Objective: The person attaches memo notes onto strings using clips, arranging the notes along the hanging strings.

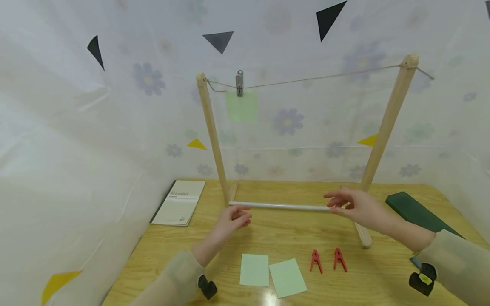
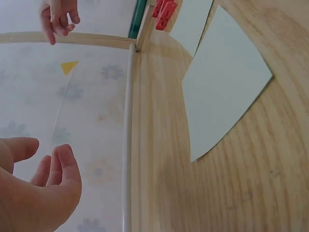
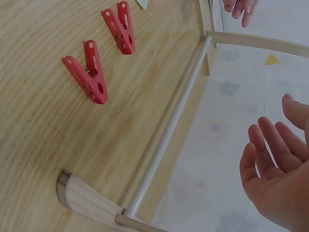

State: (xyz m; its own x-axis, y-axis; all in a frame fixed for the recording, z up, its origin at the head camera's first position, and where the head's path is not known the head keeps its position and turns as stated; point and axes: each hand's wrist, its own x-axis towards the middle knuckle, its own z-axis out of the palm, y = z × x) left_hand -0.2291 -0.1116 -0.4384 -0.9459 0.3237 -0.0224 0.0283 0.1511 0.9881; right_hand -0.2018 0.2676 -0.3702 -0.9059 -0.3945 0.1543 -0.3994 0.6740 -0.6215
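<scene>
My left hand [image 1: 230, 221] is in the air near the left post of a wooden frame [image 1: 214, 136], fingers loosely bent around nothing. The right hand [image 1: 354, 207] hovers by the right post, its fingers [image 3: 263, 159] relaxed and holding nothing. A white rod [image 1: 283, 206] joins the posts low down. Between their tops runs a string [image 1: 306, 79]; a grey metal clip [image 1: 239, 83] on it holds a pale green paper [image 1: 243, 107]. On the table lie two more green sheets, the left sheet [image 1: 254, 270] and the right sheet [image 1: 288, 278], beside two red clothespins [image 1: 315, 261].
A notebook [image 1: 179, 203] lies at the table's back left. To the right, behind the right forearm, is a dark green case [image 1: 417, 210]. The frame's right foot [image 1: 363, 236] reaches forward across the table [image 1: 298, 233]. A flower-patterned sheet [image 1: 287, 161] hangs behind.
</scene>
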